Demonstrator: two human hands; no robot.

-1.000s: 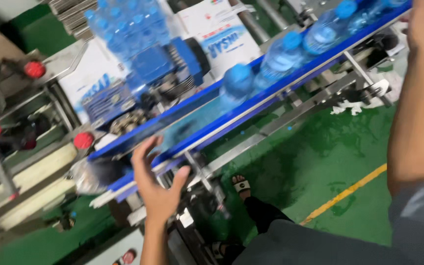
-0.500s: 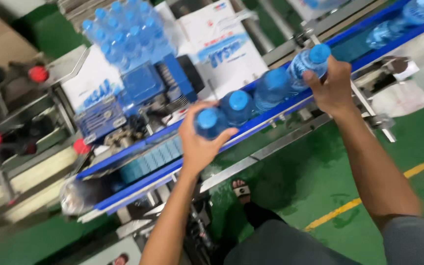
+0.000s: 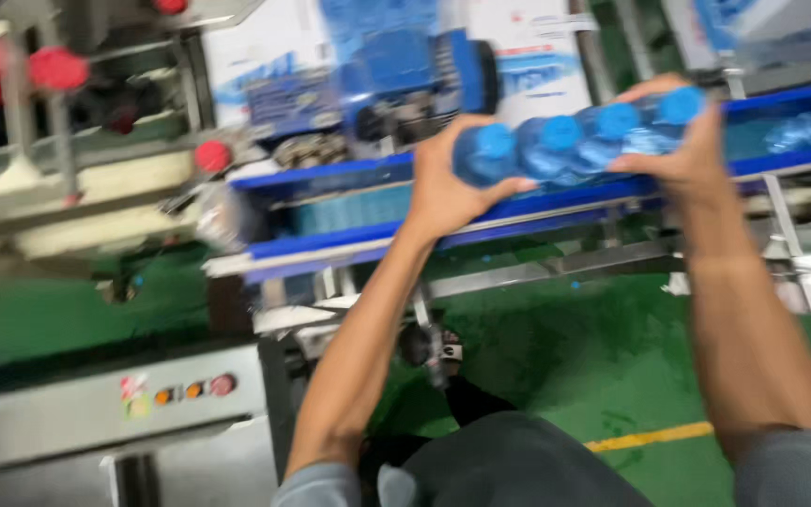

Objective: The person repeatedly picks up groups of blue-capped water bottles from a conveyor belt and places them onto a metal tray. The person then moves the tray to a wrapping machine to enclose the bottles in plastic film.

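Observation:
A row of several blue-capped water bottles (image 3: 574,143) is squeezed between my two hands, just above the blue-railed conveyor (image 3: 481,211). My left hand (image 3: 443,183) presses against the leftmost bottle, fingers wrapped around its side. At the other end my right hand (image 3: 682,150) clamps the rightmost bottle, fingers curled over it. The bottles stand side by side, caps toward me. The picture is blurred by motion.
Behind the conveyor stand shrink-wrapped packs of bottles (image 3: 396,56) and white printed cartons (image 3: 527,66). A machine frame with red knobs (image 3: 53,68) is at the left. A grey control box with coloured buttons (image 3: 180,392) sits lower left. The green floor has a yellow line (image 3: 650,437).
My hands have drawn closer together, bunching the bottles into a tight row. The view has swung right, so the conveyor now runs nearly level across the picture.

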